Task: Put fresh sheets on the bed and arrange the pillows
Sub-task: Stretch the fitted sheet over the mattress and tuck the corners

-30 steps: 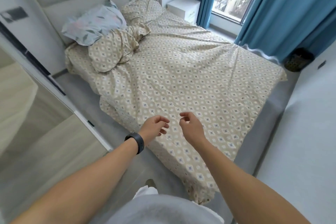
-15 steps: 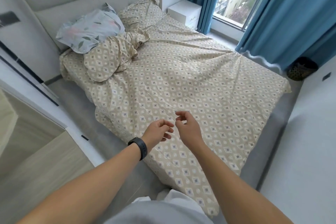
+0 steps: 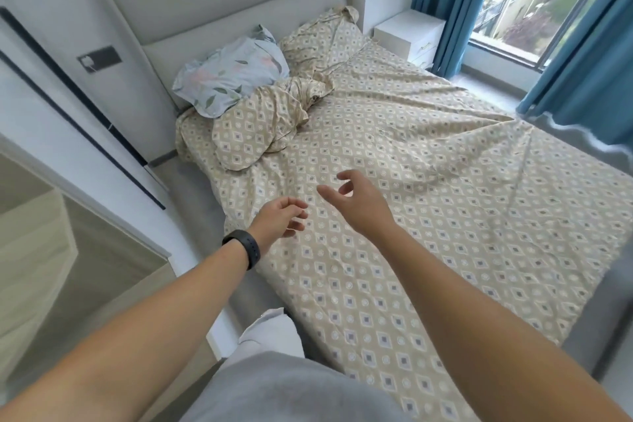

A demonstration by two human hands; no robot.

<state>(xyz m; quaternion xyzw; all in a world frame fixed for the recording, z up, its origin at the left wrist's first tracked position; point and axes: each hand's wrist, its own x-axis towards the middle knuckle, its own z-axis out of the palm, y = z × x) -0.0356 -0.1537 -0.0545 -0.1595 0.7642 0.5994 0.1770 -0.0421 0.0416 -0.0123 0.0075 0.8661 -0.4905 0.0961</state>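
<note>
The bed (image 3: 589,336) fills most of the view, its padded pale headboard (image 3: 212,7) against the wall. A beige sheet (image 3: 428,216) with a diamond print covers the mattress, creased in long folds toward the window side and hanging over the near edge. At the head end lie three pillows: a floral pillow (image 3: 233,74) leaning on the headboard, a beige patterned pillow (image 3: 253,134) just in front of it with its open end bunched, and another patterned pillow (image 3: 325,41) in the far corner. Blue curtains (image 3: 575,79) hang by the window, beside a white nightstand (image 3: 409,32). Over the sheet's near half, the right hand (image 3: 359,202) hovers with fingers loosely spread, holding nothing. The left hand (image 3: 279,221), a black wristband (image 3: 245,248) on its wrist, is loosely curled and empty.
</note>
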